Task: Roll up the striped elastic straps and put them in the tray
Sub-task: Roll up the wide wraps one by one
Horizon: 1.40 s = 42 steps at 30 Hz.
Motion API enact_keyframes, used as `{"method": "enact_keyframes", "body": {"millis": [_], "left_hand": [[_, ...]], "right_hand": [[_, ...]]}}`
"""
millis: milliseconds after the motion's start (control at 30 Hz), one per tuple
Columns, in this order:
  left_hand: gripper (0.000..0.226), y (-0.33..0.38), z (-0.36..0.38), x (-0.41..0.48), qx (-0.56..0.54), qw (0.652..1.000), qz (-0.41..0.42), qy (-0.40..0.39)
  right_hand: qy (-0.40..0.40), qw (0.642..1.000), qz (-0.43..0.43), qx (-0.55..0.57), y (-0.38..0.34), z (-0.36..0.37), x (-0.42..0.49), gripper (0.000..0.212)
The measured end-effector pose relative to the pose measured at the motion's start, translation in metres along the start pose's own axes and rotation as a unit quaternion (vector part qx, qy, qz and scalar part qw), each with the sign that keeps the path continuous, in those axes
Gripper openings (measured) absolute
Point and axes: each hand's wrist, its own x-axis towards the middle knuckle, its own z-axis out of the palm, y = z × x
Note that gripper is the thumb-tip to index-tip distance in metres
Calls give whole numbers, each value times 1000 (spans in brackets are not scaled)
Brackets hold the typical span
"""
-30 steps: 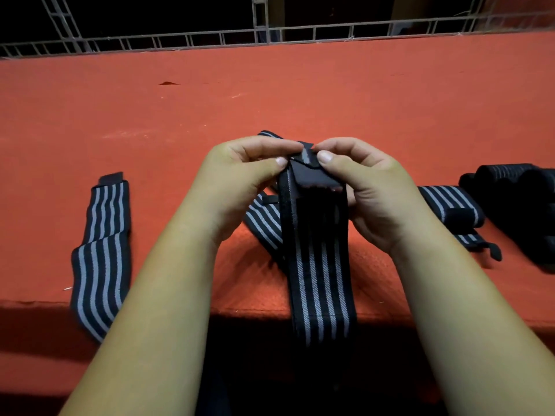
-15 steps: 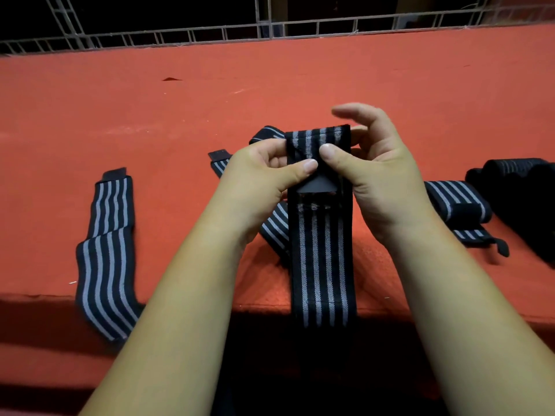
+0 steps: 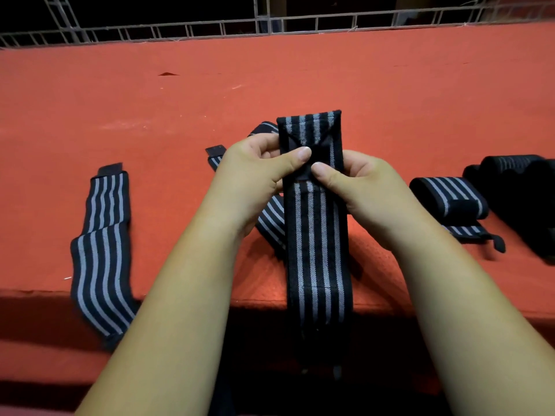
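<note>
Striped elastic strap [image 3: 316, 235] is beginning its roll; fingers [image 3: 264, 145] of left hand [image 3: 252, 178] and right hand [image 3: 369, 187] are clamping its folded end. Next: tight, even turns.

Orange table [image 3: 390, 85], loose striped strap [image 3: 102, 241], rolled strap [image 3: 444, 195]

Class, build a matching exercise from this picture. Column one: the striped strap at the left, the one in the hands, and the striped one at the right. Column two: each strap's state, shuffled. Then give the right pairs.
Column one
1. left strap
2. held strap
3. right strap

Column two
A. rolled up, lying on the red table
B. unrolled, untouched, near end draped over the table edge
C. pinched by the left hand and the right hand

Pairs: 1-B, 2-C, 3-A
</note>
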Motion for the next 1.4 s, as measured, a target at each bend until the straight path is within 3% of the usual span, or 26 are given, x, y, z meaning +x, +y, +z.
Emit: {"method": "enact_keyframes", "body": {"millis": [200, 300, 367, 500, 667, 867, 967, 1067, 1133, 1233, 1400], "left_hand": [[24, -3, -6, 0, 71, 996, -34, -36], [20, -8, -5, 11, 146, 989, -5, -4], [19, -14, -4, 21, 181, 983, 13, 31], [19, -31, -6, 34, 227, 968, 43, 102], [28, -33, -8, 32, 203, 977, 53, 47], [32, -32, -11, 30, 175, 983, 58, -12], [38, -27, -15, 26, 184, 981, 53, -37], [55, -22, -14, 20, 164, 984, 25, -59], [57, -21, -12, 16, 149, 987, 17, -61], [50, -22, -6, 14, 128, 990, 12, -56], [27, -30, 2, 19, 48, 997, -55, 26]], "right_hand": [[78, 997, 1, -15, 15, 5, 6, 15], [114, 993, 28, 26, 20, 10, 11, 13], [120, 990, 74, 29, 24, 11, 14, 23], [66, 986, 153, 22, 31, 14, 15, 24], [86, 982, 159, 62, 31, 18, 15, 23], [102, 940, 189, 264, 18, 20, 14, 33], [51, 901, 225, 368, 13, 13, 13, 73], [-12, 903, 232, 361, 13, 3, 11, 100], [-33, 921, 220, 319, 12, 2, 9, 84], [13, 946, 194, 259, 15, 6, 9, 42], [88, 971, 137, 177, 16, 14, 16, 30]]}}
